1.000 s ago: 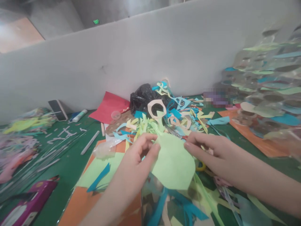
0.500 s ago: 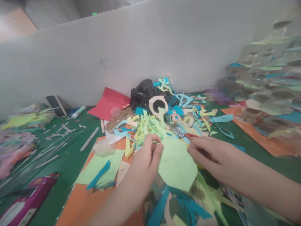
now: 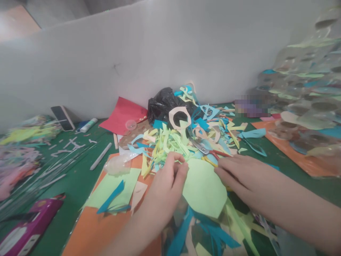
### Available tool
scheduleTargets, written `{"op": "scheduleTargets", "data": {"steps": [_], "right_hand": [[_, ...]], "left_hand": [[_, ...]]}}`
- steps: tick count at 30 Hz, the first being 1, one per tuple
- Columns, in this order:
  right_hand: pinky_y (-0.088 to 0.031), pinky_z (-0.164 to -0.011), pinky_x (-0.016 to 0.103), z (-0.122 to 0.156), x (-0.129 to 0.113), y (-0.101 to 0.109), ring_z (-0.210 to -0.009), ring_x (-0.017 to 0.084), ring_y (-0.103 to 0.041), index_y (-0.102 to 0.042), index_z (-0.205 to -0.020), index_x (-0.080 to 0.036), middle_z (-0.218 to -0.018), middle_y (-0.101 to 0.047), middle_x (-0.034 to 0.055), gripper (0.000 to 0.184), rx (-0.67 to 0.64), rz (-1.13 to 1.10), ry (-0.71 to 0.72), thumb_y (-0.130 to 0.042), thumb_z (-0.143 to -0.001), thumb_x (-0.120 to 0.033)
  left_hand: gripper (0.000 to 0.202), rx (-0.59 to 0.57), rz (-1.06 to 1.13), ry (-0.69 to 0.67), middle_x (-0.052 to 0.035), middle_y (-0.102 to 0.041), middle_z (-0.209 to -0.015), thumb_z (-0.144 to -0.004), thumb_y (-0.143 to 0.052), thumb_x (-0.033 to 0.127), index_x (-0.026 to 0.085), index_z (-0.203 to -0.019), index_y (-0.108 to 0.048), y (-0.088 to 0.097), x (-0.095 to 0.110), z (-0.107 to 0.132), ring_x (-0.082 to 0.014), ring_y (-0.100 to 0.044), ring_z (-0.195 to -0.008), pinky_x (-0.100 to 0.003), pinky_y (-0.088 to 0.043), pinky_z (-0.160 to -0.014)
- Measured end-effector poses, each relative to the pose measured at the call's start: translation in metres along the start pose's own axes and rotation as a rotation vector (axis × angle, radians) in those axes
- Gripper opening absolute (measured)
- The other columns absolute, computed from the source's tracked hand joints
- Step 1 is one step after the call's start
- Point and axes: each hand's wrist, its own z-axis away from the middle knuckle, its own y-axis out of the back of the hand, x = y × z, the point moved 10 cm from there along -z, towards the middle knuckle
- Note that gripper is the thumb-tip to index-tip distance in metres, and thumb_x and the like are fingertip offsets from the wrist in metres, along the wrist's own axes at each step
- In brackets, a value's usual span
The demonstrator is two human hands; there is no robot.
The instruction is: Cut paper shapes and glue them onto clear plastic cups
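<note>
A light green paper cut-out with a many-sided outline lies between my hands over a litter of coloured scraps. My left hand pinches its left edge between thumb and fingers. My right hand rests on its right edge, fingers together and pressed down. Scissors with red and yellow handles lie just beyond the cut-out, partly under the scraps.
A heap of paper scraps and a black plastic bag sit behind the hands. Red paper, a glue stick and a phone lie left. Orange sheets and a magenta box are near me. A white partition closes the back.
Both hands and the green cut-out have shifted slightly right and towards me in view. The scissors behind the cut-out now show more.
</note>
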Motion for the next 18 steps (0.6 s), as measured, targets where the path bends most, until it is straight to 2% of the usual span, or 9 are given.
{"op": "scheduleTargets", "data": {"steps": [3, 5, 7, 9, 11, 14, 18], "right_hand": [[-0.049, -0.073, 0.044, 0.002, -0.014, 0.031, -0.083, 0.029, -0.063, -0.067, -0.089, -0.020, -0.084, -0.068, 0.0127, 0.039, 0.224, 0.142, 0.021, -0.029, -0.099, -0.022], [-0.050, -0.081, 0.046, 0.004, -0.028, 0.051, -0.096, 0.032, -0.064, -0.068, -0.104, -0.016, -0.100, -0.071, 0.0157, 0.040, 0.382, 0.175, 0.023, -0.030, -0.101, -0.028], [-0.049, -0.092, 0.045, 0.006, -0.049, 0.057, -0.115, 0.031, -0.060, -0.064, -0.119, -0.011, -0.121, -0.069, 0.0160, 0.044, 0.462, 0.161, 0.106, -0.034, -0.102, -0.038], [-0.046, -0.102, 0.041, 0.006, -0.068, 0.047, -0.126, 0.028, -0.054, -0.060, -0.127, -0.008, -0.134, -0.064, 0.0130, 0.052, 0.450, 0.133, 0.223, -0.035, -0.102, -0.046], [-0.045, -0.105, 0.037, 0.005, -0.077, 0.031, -0.128, 0.025, -0.054, -0.060, -0.129, -0.006, -0.137, -0.062, 0.0118, 0.062, 0.407, 0.118, 0.269, -0.032, -0.102, -0.054], [-0.045, -0.108, 0.037, 0.005, -0.077, 0.014, -0.133, 0.026, -0.051, -0.056, -0.135, -0.003, -0.143, -0.056, 0.0147, 0.074, 0.366, 0.107, 0.259, -0.031, -0.099, -0.063], [-0.043, -0.111, 0.040, 0.004, -0.072, 0.007, -0.140, 0.027, -0.043, -0.045, -0.144, -0.003, -0.151, -0.044, 0.0155, 0.080, 0.321, 0.086, 0.231, -0.035, -0.097, -0.066]], "left_hand": [[0.037, 0.051, 0.008, 0.043, 0.0073, -0.041, -0.062, -0.098, -0.028, 0.057, 0.026, -0.106, -0.046, 0.006, -0.005, 0.002, -0.0135, -0.039, -0.053, -0.026, -0.029, -0.050], [0.041, 0.102, 0.031, 0.031, 0.0065, -0.041, -0.063, -0.099, -0.024, 0.059, 0.027, -0.108, -0.046, 0.011, -0.008, 0.002, -0.0142, -0.041, -0.055, -0.027, -0.031, -0.053], [0.041, 0.137, 0.084, -0.010, 0.0054, -0.042, -0.067, -0.099, -0.024, 0.060, 0.027, -0.107, -0.047, 0.015, -0.009, 0.002, -0.0149, -0.044, -0.061, -0.028, -0.035, -0.058], [0.040, 0.159, 0.135, -0.042, 0.0041, -0.045, -0.072, -0.099, -0.025, 0.059, 0.026, -0.104, -0.047, 0.019, -0.009, 0.002, -0.0155, -0.046, -0.066, -0.030, -0.039, -0.065], [0.039, 0.170, 0.154, -0.051, 0.0037, -0.046, -0.073, -0.100, -0.025, 0.058, 0.026, -0.102, -0.047, 0.021, -0.011, 0.001, -0.0160, -0.047, -0.069, -0.031, -0.041, -0.070], [0.037, 0.175, 0.168, -0.054, 0.0038, -0.046, -0.073, -0.100, -0.025, 0.056, 0.026, -0.102, -0.047, 0.022, -0.013, 0.000, -0.0164, -0.049, -0.072, -0.032, -0.042, -0.075], [0.038, 0.162, 0.192, -0.036, 0.0032, -0.049, -0.074, -0.100, -0.025, 0.058, 0.026, -0.104, -0.047, 0.020, -0.016, -0.001, -0.0172, -0.051, -0.075, -0.033, -0.042, -0.077]]}}
